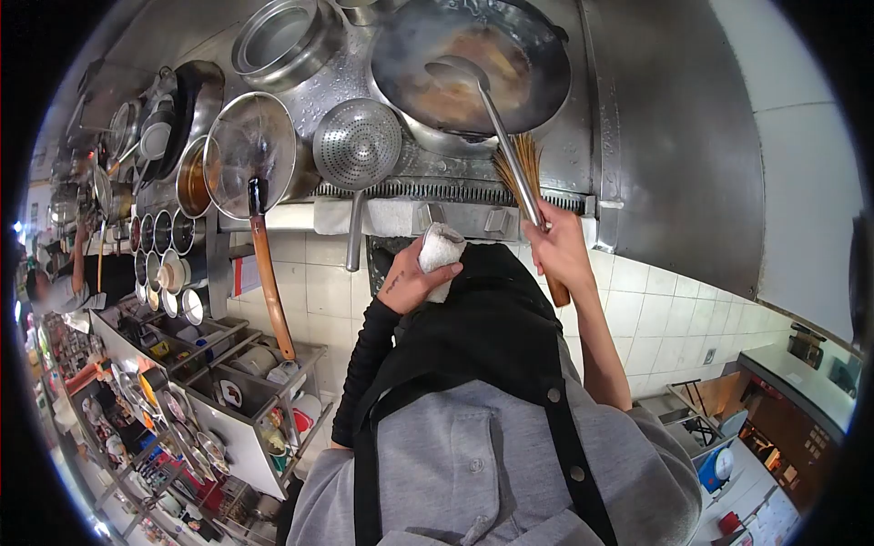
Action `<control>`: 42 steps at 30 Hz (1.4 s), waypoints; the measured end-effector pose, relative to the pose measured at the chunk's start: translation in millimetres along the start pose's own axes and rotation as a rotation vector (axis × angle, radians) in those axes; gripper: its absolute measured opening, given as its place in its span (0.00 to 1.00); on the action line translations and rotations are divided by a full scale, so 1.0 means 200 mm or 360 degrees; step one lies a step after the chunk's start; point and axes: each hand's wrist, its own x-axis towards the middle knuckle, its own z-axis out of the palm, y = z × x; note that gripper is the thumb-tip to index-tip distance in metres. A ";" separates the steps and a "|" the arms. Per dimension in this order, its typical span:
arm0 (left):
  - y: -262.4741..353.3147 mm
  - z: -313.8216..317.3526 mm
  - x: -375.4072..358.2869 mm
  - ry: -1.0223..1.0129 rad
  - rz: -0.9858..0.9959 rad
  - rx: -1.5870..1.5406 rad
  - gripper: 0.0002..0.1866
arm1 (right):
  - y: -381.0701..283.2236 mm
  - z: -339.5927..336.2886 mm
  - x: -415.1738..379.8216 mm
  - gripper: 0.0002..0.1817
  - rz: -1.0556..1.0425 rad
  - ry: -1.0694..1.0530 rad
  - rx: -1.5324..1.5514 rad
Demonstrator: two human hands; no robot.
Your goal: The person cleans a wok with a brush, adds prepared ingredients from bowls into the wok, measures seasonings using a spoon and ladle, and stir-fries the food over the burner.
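Note:
My right hand [557, 246] is closed around the handle of a long metal ladle [498, 118]. The ladle's bowl dips into a large dark wok [391, 91], where brownish liquid [487, 59] steams. In my left hand [409, 277] is a folded white cloth [442, 251], held in front of my apron with the fingers wrapped round it. Behind the ladle handle, a bamboo brush [521, 168] lies at the stove's front edge. A perforated skimmer [357, 146] rests on the stove left of the wok, its handle pointing toward me.
A wire strainer [250, 155] with a wooden handle lies over pots at left. Metal pans [287, 41] stand at the back left. Several seasoning containers [164, 264] are grouped beside the stove. A metal counter [674, 127] extends right. Another person [73, 282] is at far left.

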 end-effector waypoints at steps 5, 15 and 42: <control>-0.01 0.01 0.03 -0.0045 -0.0008 0.0105 0.30 | -0.05 -0.03 -0.18 0.20 -0.0104 0.0051 -0.0236; 0.02 0.01 0.05 -0.0081 0.0058 0.0146 0.31 | -0.02 -0.06 -0.13 0.15 0.0006 -0.0035 -0.0337; 0.02 0.02 0.01 -0.0047 0.0025 0.0055 0.30 | 0.01 -0.18 0.64 0.08 -0.0200 0.0484 -0.0136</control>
